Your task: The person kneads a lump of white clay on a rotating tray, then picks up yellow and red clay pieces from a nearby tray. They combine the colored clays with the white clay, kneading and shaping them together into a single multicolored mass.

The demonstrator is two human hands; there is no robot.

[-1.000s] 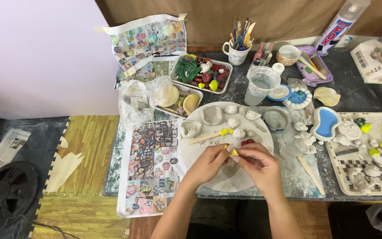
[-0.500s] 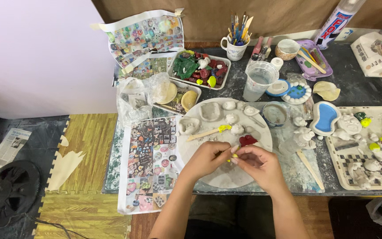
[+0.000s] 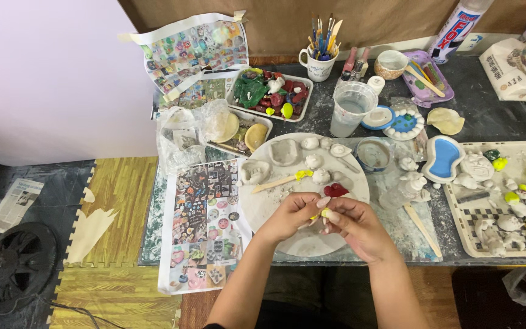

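- Left hand [image 3: 291, 214], right hand [image 3: 354, 224]: fingertips pressed together, pinching a small soft yellow clay lump [image 3: 324, 213].
- Beneath: round white board [image 3: 263, 204], dusty, matte.
- Nearby: glossy red clay piece [image 3: 335, 190].

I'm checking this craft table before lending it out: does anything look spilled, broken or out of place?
Nothing looks spilled or broken. The dark table is dusted with white smears. A wooden stick with a yellow-tipped end lies on the round white board. Both hands, left hand and right hand, pinch a small yellow piece.
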